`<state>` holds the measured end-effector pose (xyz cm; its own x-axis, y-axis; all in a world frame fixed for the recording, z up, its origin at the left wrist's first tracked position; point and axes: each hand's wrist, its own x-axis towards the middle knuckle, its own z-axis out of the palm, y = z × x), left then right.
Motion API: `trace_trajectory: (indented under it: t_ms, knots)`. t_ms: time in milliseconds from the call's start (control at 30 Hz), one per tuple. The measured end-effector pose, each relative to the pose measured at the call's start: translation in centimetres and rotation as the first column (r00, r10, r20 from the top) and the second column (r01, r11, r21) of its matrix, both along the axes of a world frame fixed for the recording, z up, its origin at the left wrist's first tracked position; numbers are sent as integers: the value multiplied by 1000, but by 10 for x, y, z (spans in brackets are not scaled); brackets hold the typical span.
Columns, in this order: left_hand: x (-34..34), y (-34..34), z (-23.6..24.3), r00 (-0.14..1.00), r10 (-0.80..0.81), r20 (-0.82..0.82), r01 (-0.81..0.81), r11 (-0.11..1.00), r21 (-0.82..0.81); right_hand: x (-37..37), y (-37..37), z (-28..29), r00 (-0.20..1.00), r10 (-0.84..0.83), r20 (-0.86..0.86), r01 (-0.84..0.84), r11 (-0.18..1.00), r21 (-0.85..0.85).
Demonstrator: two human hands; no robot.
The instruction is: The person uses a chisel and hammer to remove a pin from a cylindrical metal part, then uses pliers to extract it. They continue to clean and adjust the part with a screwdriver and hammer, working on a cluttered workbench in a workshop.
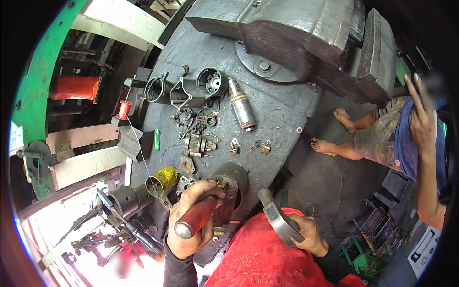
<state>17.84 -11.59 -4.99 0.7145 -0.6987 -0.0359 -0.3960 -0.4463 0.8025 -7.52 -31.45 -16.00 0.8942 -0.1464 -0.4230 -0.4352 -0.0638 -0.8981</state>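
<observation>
My left hand [191,225] is closed round a thick red-handled tool [197,217] with a round metal end cap. Its far end is hidden behind my fingers, over a dark cylindrical motor housing [234,178] at the bench's near edge. To the right, in front of my red shirt, my right hand [310,235] grips a hammer [278,215] close to its steel head. The hammer is apart from the red handle. Just left of the housing stands a yellow can [165,179]. Beyond it lie a gear assembly [198,145] and a flat metal flange [186,165].
A large bench vise [296,38] is bolted at the far right of the metal bench [282,103]. An armature [242,107], an open casting [191,91], washers and screws lie on it. A red wire spool [124,110] stands left. Another person [416,134] is at right.
</observation>
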Motion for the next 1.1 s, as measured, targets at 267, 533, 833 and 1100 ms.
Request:
trace_trajectory:
  t_ms: [267, 533, 833, 1100]
  knots:
    - [3, -4, -2, 992, -93, 91, 87, 994, 67, -2, 0, 3, 995, -7, 102, 17, 995, -100]
    - [4, -4, -4, 960, -153, 236, 121, 982, 147, -2, -23, 57, 978, 97, 186, -49, 968, -247]
    - [-3, -7, -3, 955, -117, 274, 85, 988, 126, 45, -32, 189, 897, 65, 437, 148, 888, -436]
    - [-3, -6, -14, 938, -145, 313, 94, 980, 173, 77, -37, 249, 816, 456, 356, 46, 562, -826]
